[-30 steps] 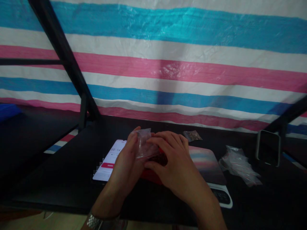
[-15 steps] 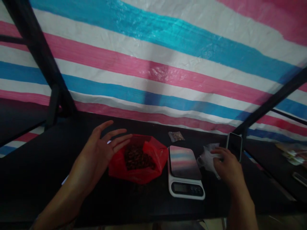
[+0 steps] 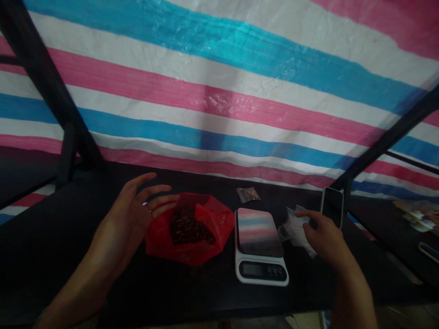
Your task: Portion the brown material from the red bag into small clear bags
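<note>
My left hand (image 3: 132,217) is open, palm turned inward with fingers apart, at the left rim of a red plastic bag (image 3: 219,221). Small dark brown pieces, like beans or nuts, (image 3: 188,226) fill the open bag. To its right lies a white digital kitchen scale (image 3: 262,246) with a bare metal plate; its display shows no readable figure. Past the scale, my right hand (image 3: 320,233) rests over clear plastic bags (image 3: 298,228), index finger stretched out across them and thumb apart. The curled fingers' undersides are hidden.
A small clear packet of brown pieces (image 3: 248,194) lies behind the scale. A phone (image 3: 332,205) leans near the right-hand black frame post (image 3: 363,160). Striped plastic sheeting (image 3: 219,114) hangs behind the black table (image 3: 206,294). More items (image 3: 420,219) lie far right.
My right hand has loosened from the pinched clear bags, which now lie flatter, and its index finger has straightened. My left hand stays by the red bag. The view has shifted slightly.
</note>
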{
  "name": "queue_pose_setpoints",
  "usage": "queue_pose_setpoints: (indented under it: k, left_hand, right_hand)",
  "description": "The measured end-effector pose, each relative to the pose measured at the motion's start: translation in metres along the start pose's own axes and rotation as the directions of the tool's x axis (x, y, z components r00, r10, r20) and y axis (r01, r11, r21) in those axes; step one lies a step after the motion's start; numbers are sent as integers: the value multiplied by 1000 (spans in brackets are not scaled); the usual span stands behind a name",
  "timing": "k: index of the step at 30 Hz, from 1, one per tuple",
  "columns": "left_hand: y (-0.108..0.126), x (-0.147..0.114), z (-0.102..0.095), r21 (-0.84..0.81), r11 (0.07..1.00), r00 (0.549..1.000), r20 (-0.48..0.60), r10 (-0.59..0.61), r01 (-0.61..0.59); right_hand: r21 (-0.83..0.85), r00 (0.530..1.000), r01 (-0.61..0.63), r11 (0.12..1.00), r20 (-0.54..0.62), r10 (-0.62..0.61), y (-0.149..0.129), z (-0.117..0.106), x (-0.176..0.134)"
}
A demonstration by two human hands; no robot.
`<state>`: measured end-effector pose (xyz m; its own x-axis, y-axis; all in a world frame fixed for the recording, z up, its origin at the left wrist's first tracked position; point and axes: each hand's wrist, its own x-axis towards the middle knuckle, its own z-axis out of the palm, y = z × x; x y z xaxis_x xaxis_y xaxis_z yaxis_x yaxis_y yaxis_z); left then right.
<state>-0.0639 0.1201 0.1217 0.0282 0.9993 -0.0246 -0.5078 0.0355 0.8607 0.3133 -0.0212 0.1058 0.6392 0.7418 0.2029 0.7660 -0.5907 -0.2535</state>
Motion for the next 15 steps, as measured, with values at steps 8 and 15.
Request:
queue_pose_setpoints:
  k: [8, 15]
  left_hand:
    - [-3, -1, 1, 96, 990, 989, 120, 89, -101]
    - [-2, 0, -10, 189, 971, 973, 204, 107, -147]
  right_hand:
    - [-13, 938, 226, 974, 271, -214, -151, 34, 45]
    - [-47, 921, 168, 985, 364, -140, -176, 57, 70]
